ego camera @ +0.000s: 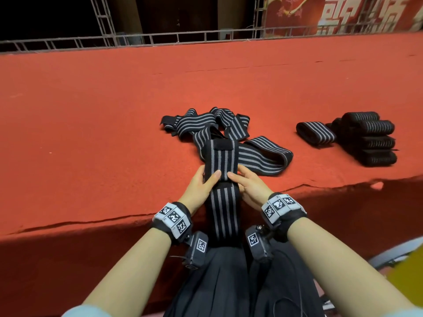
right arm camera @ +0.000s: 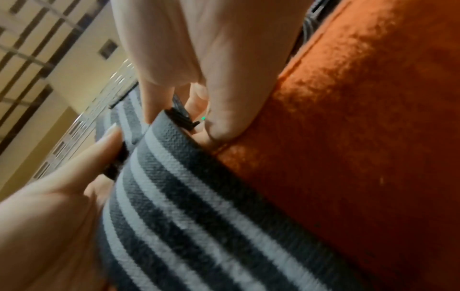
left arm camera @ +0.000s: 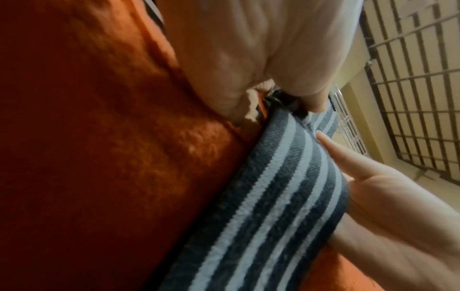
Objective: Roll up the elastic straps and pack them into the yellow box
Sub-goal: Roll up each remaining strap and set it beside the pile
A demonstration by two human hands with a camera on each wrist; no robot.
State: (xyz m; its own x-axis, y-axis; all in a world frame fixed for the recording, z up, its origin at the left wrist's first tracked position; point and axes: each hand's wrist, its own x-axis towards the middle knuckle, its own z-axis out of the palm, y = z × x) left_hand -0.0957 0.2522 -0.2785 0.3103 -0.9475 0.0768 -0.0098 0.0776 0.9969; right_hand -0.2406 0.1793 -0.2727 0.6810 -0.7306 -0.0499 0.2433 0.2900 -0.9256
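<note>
The strap in hand [ego camera: 223,179] is a black elastic band with grey stripes, lying across the near edge of the red counter [ego camera: 91,133]; its far end with a plain black patch rests on the counter and its tail hangs down over the edge toward the person's lap. The left hand [ego camera: 201,181] pinches it from the left, thumb on top and fingers curled under, and the right hand [ego camera: 249,184] pinches it from the right the same way. This looks like the start of a roll. To do it well, the first turn should be tight and square, edges lined up so the stripes stack, with steady tension from the hanging tail. Behind it lies a tangle of loose straps [ego camera: 206,124], and to the right a stack of rolled straps [ego camera: 368,138]. A yellow shape [ego camera: 409,271] at the lower right may be the box; I cannot tell
</note>
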